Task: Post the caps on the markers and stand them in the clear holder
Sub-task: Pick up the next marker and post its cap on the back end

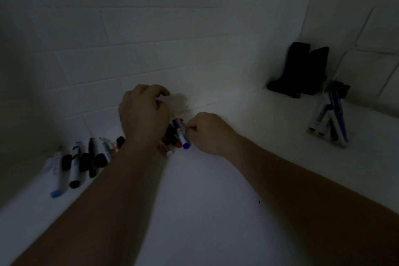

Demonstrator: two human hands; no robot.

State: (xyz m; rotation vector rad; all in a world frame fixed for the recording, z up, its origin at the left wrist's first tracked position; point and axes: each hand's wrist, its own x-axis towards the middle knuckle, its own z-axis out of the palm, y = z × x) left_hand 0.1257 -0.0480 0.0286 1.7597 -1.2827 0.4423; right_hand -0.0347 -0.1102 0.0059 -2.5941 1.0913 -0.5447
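Markers [86, 157] line wall edge; right hand [207, 134] grip pinches blue-capped marker [182, 136]; left hand [143, 114] loosely curled.

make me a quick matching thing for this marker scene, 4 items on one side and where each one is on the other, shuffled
Things:
1. clear holder
2. blue-ended marker
3. black object
4. row of loose markers

Places:
A. in the far right corner against the tiled wall
B. lying on the white surface, left of the left hand
C. between the two hands, at the right hand
D. far right, with markers standing in it

Pairs: 1-D, 2-C, 3-A, 4-B
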